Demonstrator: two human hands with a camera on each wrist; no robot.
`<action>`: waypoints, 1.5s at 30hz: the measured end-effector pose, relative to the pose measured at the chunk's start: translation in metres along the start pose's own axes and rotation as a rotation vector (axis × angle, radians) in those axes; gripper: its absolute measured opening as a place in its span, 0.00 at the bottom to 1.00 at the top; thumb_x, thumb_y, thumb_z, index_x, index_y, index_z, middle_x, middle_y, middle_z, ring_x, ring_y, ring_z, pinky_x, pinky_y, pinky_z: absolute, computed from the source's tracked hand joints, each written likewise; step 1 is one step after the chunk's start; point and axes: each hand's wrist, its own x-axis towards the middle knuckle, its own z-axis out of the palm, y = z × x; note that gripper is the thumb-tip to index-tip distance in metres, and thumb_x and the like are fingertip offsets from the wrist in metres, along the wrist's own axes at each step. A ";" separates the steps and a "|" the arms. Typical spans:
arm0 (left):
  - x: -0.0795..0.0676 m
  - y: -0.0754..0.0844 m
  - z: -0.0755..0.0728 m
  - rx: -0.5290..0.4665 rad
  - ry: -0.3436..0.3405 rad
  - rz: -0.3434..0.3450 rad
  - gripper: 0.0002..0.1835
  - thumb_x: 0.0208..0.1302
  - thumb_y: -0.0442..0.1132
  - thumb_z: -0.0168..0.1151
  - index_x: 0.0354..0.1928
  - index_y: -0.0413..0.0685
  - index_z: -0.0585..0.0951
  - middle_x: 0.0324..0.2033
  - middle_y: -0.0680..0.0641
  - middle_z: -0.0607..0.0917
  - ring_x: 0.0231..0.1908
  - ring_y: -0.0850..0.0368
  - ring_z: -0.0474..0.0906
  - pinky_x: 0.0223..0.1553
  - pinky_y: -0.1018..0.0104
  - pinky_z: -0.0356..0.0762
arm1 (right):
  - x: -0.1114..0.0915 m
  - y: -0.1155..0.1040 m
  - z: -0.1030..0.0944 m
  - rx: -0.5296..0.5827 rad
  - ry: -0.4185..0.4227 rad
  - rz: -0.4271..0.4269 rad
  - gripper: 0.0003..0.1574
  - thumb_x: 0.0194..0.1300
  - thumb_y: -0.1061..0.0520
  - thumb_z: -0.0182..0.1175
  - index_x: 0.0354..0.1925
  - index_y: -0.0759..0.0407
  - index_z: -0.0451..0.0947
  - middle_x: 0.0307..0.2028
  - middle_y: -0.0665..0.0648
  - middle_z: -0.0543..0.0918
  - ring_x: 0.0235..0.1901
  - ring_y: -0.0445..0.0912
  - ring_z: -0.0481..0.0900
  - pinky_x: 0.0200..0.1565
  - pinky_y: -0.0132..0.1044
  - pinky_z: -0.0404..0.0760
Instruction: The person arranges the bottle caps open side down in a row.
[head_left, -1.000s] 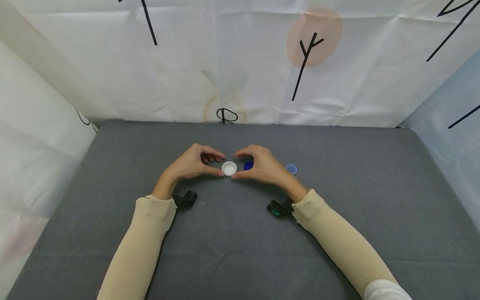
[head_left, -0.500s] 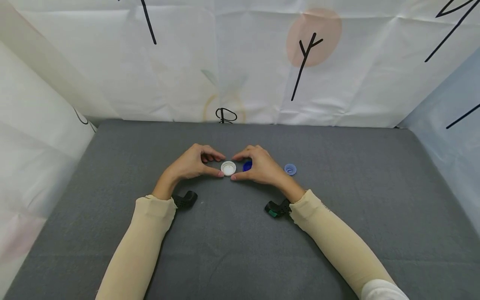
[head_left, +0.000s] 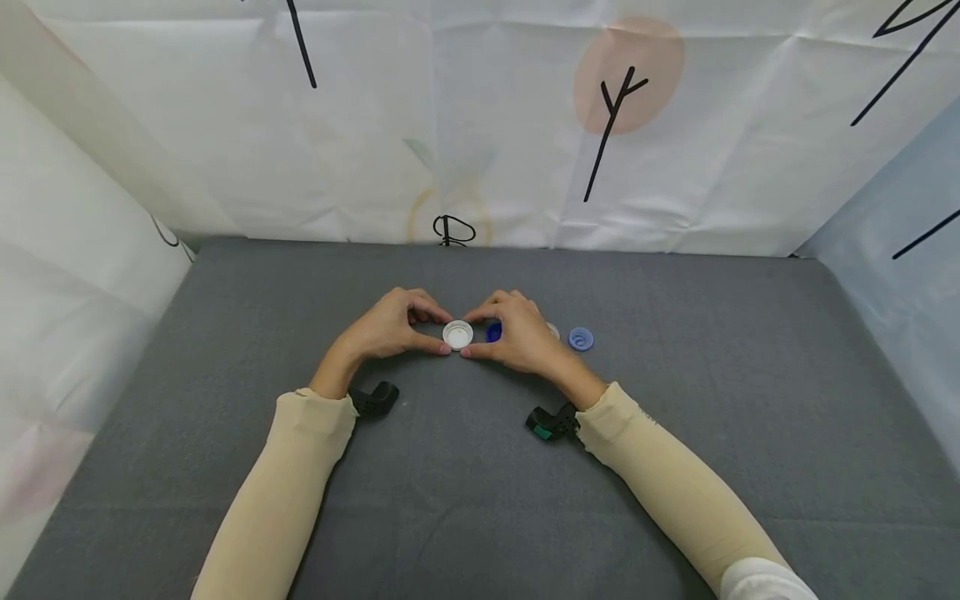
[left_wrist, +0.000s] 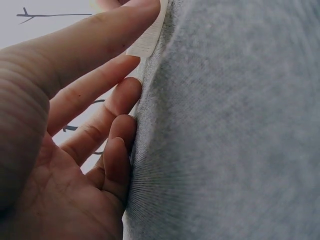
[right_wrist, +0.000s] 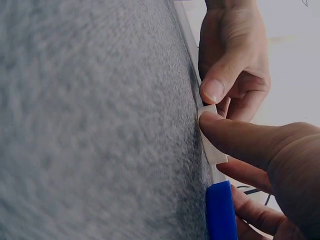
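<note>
A round white bottle cap (head_left: 457,335) lies hollow side up on the grey table, between both hands. My left hand (head_left: 390,323) pinches its left side between thumb and forefinger. From the right, my right hand (head_left: 525,335) holds the same cap, thumb at the near edge and forefinger at the far edge. The right wrist view shows the right thumb across the cap's side. A dark blue cap (head_left: 493,332) sits within the curve of the right hand, partly covered by it. Just past that hand, another whitish cap (head_left: 553,330) is mostly hidden.
A light blue cap (head_left: 581,338) lies to the right of the right hand. Grey cloth covers the table (head_left: 465,500). White printed sheets (head_left: 510,125) stand along its back and sides.
My left hand has shifted slightly right, up against the white cap. My right hand has edged left, and the whitish cap behind it has come partly into sight.
</note>
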 end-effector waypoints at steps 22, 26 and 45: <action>-0.006 0.033 -0.012 -0.044 0.086 0.116 0.18 0.52 0.36 0.81 0.47 0.46 0.89 0.41 0.50 0.88 0.40 0.52 0.81 0.44 0.54 0.79 | -0.002 -0.001 -0.018 0.183 0.189 -0.273 0.29 0.52 0.57 0.81 0.53 0.60 0.85 0.46 0.54 0.86 0.50 0.48 0.81 0.55 0.45 0.77; -0.008 0.038 -0.013 -0.077 0.099 0.127 0.20 0.52 0.36 0.82 0.48 0.45 0.89 0.40 0.50 0.88 0.39 0.55 0.81 0.44 0.55 0.79 | -0.003 -0.001 -0.021 0.219 0.213 -0.318 0.29 0.52 0.58 0.81 0.53 0.60 0.85 0.46 0.54 0.86 0.50 0.47 0.81 0.55 0.44 0.77; -0.011 0.041 -0.017 -0.355 0.056 0.018 0.13 0.69 0.32 0.66 0.52 0.33 0.85 0.45 0.40 0.88 0.48 0.33 0.82 0.48 0.60 0.82 | -0.002 -0.003 -0.025 0.294 0.290 -0.419 0.30 0.51 0.63 0.80 0.53 0.64 0.84 0.48 0.57 0.85 0.48 0.50 0.81 0.50 0.51 0.80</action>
